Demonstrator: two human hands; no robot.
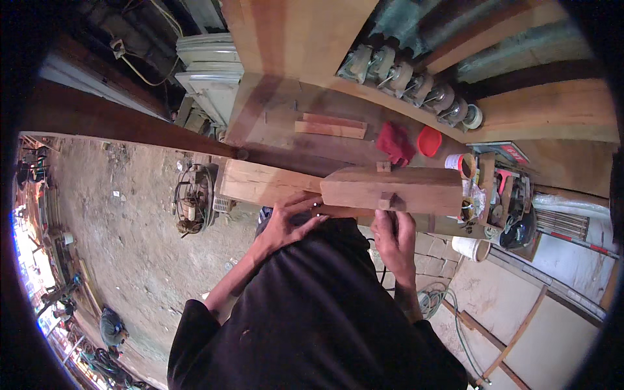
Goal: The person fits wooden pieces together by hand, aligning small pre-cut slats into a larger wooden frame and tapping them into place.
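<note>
A thick wooden block [393, 190] with one angled end lies across the bench in front of me. A small wooden peg [389, 201] sticks out on its near side, and another short peg [384, 167] shows at its far edge. My right hand [395, 242] is closed, thumb and fingers pinched together at the near peg. My left hand [290, 221] is closed around the left end of a narrow wooden strip [351, 212] just under the block's near edge. Its fingertips are partly hidden. Beyond the left hand lies a pale board [266, 182].
Farther back on the bench lie two wood offcuts [330, 127], a red cloth [395, 143] and a red bowl [429, 141]. A tool box [504, 195] and a white bucket [470, 248] stand right. A dark beam [123, 117] crosses at left; a machine [194, 201] sits on the floor.
</note>
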